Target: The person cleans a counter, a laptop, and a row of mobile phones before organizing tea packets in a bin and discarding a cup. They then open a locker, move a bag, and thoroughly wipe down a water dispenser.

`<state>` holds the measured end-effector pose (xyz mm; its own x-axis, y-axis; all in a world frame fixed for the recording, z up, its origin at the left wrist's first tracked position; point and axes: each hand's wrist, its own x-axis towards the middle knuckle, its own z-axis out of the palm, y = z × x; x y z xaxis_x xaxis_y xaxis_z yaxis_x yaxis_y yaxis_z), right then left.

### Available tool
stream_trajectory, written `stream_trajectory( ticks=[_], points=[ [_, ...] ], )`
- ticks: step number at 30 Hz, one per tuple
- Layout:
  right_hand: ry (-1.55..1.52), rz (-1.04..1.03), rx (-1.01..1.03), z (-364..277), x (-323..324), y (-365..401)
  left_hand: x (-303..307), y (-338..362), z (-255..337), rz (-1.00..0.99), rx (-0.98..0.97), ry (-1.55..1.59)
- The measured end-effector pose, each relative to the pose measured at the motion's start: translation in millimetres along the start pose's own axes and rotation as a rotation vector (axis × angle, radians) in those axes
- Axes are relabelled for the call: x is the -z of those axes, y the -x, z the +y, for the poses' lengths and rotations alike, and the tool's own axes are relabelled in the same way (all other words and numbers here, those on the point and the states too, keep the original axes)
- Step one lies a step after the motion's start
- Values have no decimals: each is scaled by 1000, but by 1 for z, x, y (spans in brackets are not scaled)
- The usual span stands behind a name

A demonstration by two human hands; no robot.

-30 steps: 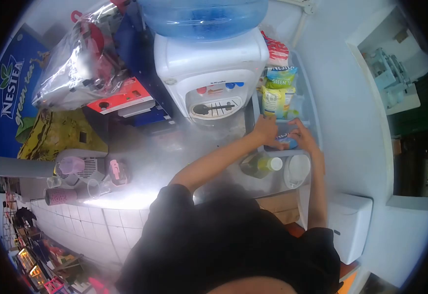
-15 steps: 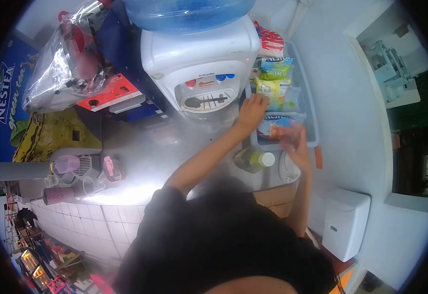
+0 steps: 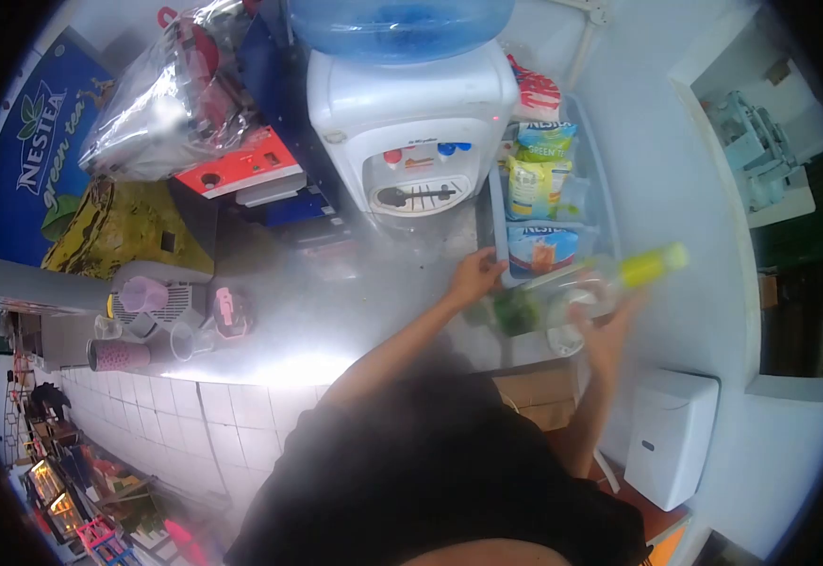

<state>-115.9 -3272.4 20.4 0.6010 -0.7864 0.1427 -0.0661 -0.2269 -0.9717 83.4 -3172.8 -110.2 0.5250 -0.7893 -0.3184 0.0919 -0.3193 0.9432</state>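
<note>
My left hand (image 3: 475, 277) is at the front left corner of the grey basket (image 3: 603, 179), fingers bent and slightly apart, with nothing visible in them. To the right, my right hand (image 3: 607, 330) grips a clear container (image 3: 589, 291), smeared by motion. A blurred yellow-green part (image 3: 655, 266) lies at the container's upper right, and a green patch (image 3: 515, 311) shows at its lower left; how they join is unclear. A round white item (image 3: 565, 338) is partly hidden beside my right hand. Drink-powder packets, one orange and blue (image 3: 541, 251), one yellow (image 3: 536, 191), lie in the basket.
A white water dispenser (image 3: 416, 104) stands behind the counter's middle. At the left are a pink-lidded jug (image 3: 232, 316), a clear cup (image 3: 188, 341), a dark pink tumbler (image 3: 121, 356) and NESTEA boxes (image 3: 39, 156). A white wall box (image 3: 673, 439) is at the right.
My left hand has moved down from beside the yellow packet to the basket's front corner. My right hand has moved right and lower and taken hold of a clear container. The bottle no longer stands upright in front.
</note>
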Motion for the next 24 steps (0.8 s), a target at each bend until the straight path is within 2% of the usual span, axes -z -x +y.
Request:
stream_trajectory(
  ticks=[1,3,4,6,7,9,10,13,15,16,18,20,22,23,24],
  points=[
    [-47,62,-9,-25,9,-13,-4,-4,-3,-4,-12,-2],
    [-33,201,-3,-43,20,-47,-13,-12,-20,-21,20,314],
    [31,276,12,-41,27,-70,-15,-14,-19,-19,22,317],
    [111,257,164,-28,29,-117,-14,-14,-20,-13,48,276],
    [100,236,165,-15,29,-143,-13,-14,-20,11,50,279],
    [389,280,204,19,25,-189,-13,-12,-17,1,58,242],
    [370,250,211,35,22,-205,-13,-13,-18,-3,65,257],
    [443,41,128,89,11,-254,-20,-19,-28,6,27,270],
    [601,58,380,134,7,-273,-17,-14,-21,62,-69,75],
    [661,101,398,149,11,-280,-21,-15,-29,96,-97,77],
    [748,184,436,154,16,-271,-22,-13,-35,148,-149,-5],
    [771,263,394,122,14,-236,-11,7,-29,187,-159,-92],
    [951,348,561,105,21,-202,3,27,-31,279,-220,-79],
    [756,370,474,101,19,-181,18,38,-37,294,-212,-82],
    [563,389,382,96,15,-159,37,54,-47,491,-260,-118]
  ],
)
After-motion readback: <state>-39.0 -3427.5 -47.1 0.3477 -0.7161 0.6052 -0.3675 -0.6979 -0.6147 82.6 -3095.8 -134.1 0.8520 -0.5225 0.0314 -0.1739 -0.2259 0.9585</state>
